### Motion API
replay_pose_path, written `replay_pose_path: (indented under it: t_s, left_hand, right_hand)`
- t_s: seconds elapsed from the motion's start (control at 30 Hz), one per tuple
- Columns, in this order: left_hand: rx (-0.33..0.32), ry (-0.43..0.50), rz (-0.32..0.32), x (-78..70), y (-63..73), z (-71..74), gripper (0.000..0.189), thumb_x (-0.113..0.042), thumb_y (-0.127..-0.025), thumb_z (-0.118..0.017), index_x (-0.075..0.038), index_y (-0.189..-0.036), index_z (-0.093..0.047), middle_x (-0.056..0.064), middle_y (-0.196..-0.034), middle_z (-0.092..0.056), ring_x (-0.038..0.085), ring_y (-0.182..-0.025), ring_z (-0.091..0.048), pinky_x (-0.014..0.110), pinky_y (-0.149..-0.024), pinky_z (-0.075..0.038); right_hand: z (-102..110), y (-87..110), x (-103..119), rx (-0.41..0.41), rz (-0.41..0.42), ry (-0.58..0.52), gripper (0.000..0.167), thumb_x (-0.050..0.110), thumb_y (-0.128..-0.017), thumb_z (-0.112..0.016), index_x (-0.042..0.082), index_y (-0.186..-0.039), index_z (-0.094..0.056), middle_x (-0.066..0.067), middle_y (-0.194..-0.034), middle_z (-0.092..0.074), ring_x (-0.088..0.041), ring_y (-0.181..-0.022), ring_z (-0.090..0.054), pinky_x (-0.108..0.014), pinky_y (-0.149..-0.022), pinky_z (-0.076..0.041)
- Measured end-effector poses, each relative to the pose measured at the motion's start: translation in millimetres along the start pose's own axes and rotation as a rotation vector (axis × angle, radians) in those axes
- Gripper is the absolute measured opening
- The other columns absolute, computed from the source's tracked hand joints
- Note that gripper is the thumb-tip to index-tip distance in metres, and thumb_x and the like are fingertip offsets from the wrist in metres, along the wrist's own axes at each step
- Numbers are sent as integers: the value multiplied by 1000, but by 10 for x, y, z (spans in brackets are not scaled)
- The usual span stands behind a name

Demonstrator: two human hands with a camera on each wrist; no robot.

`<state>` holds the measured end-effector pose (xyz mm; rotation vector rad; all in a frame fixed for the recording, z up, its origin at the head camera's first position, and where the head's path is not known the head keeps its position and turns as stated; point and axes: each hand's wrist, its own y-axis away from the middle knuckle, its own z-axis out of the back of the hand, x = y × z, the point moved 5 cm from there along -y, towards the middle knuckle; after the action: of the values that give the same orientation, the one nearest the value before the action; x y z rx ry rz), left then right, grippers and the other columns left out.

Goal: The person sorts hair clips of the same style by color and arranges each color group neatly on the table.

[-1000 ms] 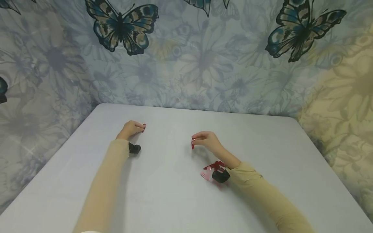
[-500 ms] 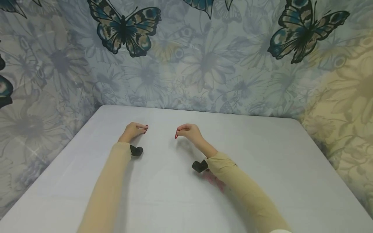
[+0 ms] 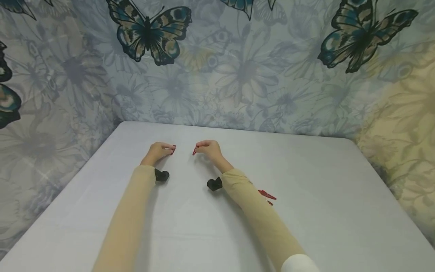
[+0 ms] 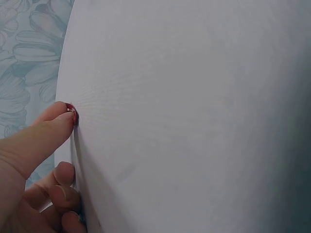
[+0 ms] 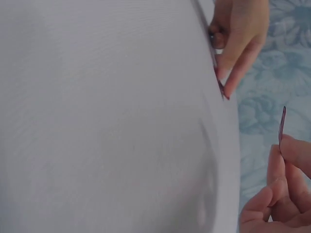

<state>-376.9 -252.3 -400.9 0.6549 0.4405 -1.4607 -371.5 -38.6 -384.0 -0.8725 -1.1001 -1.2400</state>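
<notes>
My left hand [image 3: 158,152] is near the far left of the white table, pinching a small red hair clip [image 3: 173,150] between thumb and forefinger. In the left wrist view, that clip [image 4: 74,114] shows only as a sliver past the thumb tip. A short gap to the right, my right hand [image 3: 210,149] pinches a second red hair clip [image 3: 194,151]. Seen edge-on in the right wrist view, this clip [image 5: 282,124] points up from the fingertips, with the left hand [image 5: 243,39] beyond it. More red hair clips [image 3: 267,195] lie partly hidden behind the right sleeve.
The white table [image 3: 323,211] ends at a wall cloth [image 3: 238,75] printed with flowers and butterflies. Dark wrist cameras [image 3: 214,184] jut inward from both sleeves, low over the tabletop.
My right hand has moved left and slightly away with its hair clip, closing in on the left hand. The left hand has stayed nearly still. The right sleeve now covers the pink pieces seen earlier.
</notes>
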Motion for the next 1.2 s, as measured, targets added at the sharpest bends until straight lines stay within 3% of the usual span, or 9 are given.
replay_pose_path:
  t_s: [0.17, 0.4, 0.63, 0.8, 0.9, 1.03, 1.13, 1.2]
  left_hand:
    - [-6, -2, 17, 10, 0, 3, 32, -17, -96, -61, -4, -125, -65, 25, -141, -52, 37, -116, -54, 49, -102, -44]
    - [-26, -24, 26, 18, -11, 9, 30, -16, -96, -61, -5, -124, -66, 24, -137, -56, 31, -100, -55, 46, -94, -47]
    - [-15, -16, -4, 21, -18, 18, 32, -17, -96, -61, -5, -125, -65, 23, -139, -54, 39, -120, -55, 50, -104, -44]
    - [-17, -27, -31, 33, -31, 21, 33, -18, -96, -60, -5, -126, -64, 23, -139, -54, 40, -123, -54, 50, -106, -43]
    - [-12, -25, -23, 37, -21, 17, 33, -18, -96, -60, -5, -126, -63, 23, -140, -54, 41, -125, -53, 51, -108, -41]
    - [-23, -18, -21, 13, -13, 53, 32, -17, -96, -61, -4, -125, -63, 23, -139, -54, 42, -125, -52, 51, -108, -41]
    - [-28, -6, -17, 7, -3, 47, 32, -16, -95, -61, -4, -125, -64, 23, -139, -54, 41, -125, -53, 51, -108, -41]
    - [-33, -1, -14, 14, 5, 36, 32, -16, -95, -62, -4, -124, -64, 23, -139, -54, 41, -125, -53, 51, -108, -41]
  right_hand:
    - [-161, -73, 15, -17, 17, -16, 22, -1, -83, -71, -5, -105, -73, -20, -108, -73, -15, -87, -65, -16, -64, -41]
    - [-361, -133, -63, -52, 49, -71, 20, -1, -79, -73, -7, -98, -74, -21, -100, -74, -4, -74, -60, -13, -61, -41]
    - [-488, -233, -139, -95, 100, -26, 18, 3, -80, -75, -2, -97, -76, -18, -96, -76, -9, -77, -67, -16, -70, -49]
    - [-562, -284, -128, -136, 120, 88, 14, 2, -80, -74, 0, -93, -77, -15, -90, -76, -17, -82, -69, -19, -74, -49]
    - [-615, -299, -124, -153, 125, 142, 13, 0, -80, -72, 0, -92, -77, -14, -89, -76, -18, -81, -68, -20, -71, -49]
    - [-645, -337, -70, -145, 147, 191, 12, -2, -82, -72, 0, -93, -76, -14, -89, -75, -22, -86, -68, -26, -78, -51]
    - [-650, -411, -121, -118, 195, 199, 12, -2, -80, -73, 1, -92, -76, -12, -84, -74, -22, -83, -66, -29, -78, -52]
    - [-688, -563, -267, -116, 262, 186, 14, 1, -78, -76, 6, -92, -76, -6, -79, -73, -17, -76, -65, -26, -73, -51]
